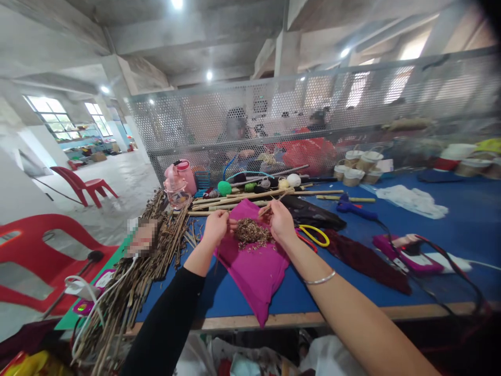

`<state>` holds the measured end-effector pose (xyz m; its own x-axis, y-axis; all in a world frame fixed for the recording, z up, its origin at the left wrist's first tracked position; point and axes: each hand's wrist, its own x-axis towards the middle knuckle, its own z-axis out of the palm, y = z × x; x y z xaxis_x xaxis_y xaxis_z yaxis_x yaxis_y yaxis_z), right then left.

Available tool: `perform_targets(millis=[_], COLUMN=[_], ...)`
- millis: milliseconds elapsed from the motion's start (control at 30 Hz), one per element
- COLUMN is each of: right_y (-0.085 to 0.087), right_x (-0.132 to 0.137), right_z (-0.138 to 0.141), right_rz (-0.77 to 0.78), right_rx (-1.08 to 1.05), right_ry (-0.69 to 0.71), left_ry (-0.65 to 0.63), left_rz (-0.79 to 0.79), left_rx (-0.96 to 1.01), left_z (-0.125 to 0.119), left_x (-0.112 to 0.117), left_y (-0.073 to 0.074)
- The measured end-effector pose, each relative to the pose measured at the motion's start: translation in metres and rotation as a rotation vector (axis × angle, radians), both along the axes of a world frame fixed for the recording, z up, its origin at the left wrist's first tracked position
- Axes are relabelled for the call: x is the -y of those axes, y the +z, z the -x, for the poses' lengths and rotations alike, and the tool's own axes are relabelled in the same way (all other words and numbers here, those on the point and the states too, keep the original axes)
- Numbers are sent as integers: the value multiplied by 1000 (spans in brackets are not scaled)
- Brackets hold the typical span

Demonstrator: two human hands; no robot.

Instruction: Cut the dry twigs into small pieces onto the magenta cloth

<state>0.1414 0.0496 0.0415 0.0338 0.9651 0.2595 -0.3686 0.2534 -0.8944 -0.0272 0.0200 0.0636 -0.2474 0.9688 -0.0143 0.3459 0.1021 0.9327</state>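
Risks first. The brown pile (250,233) is loose dry bits, nothing visible containing it. If one side of the magenta cloth (254,292) gets lifted ahead of the other, I'd expect bits to run off the low side onto the blue table (293,300). Scatter already shows on the cloth just below the pile. The cloth's pointed corner at bottom centre reaches the table's front edge; a snag or tug there could drag the whole load. The yellow loop (327,238), right of centre, sits near the right forearm, so a wide sweep could catch it. Stray bits from the dry stalks (166,250), left of centre, could also get mixed in.

Position: pile is mid-frame on the upper part of the cloth, between both hands. Left hand (219,228) is just beside it on the left, right hand (278,216) just beside its upper right. Left grip looks narrow, fingers drawn together by the cloth's edge; can't tell if fabric is caught. Right grip also narrow, thumb near fingers; can't tell if it holds anything.
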Motion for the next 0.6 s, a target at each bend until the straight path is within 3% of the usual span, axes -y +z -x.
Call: perform_targets(millis=[200, 300, 400, 467, 533, 600], right_y=[-7, -10, -11, -11, -11, -10], right_x=[11, 13, 13, 13, 12, 12], right_z=[-7, -5, -3, -2, -2, -2], right_rz=[75, 99, 122, 137, 148, 157], right_rx=[-57, -14, 66, 107, 120, 106], right_ry=[77, 119, 95, 79, 72, 89], left_ry=[152, 205, 237, 237, 83, -202], left_rz=[-28, -37, -116, -308, -459, -532], left_rx=[-335, -468, -586, -700, -669, -538], left_z=[68, 80, 69, 51, 29, 7], left_x=[-14, -15, -12, -8, -2, 4], left_y=[-23, -31, -31, -24, -17, -12])
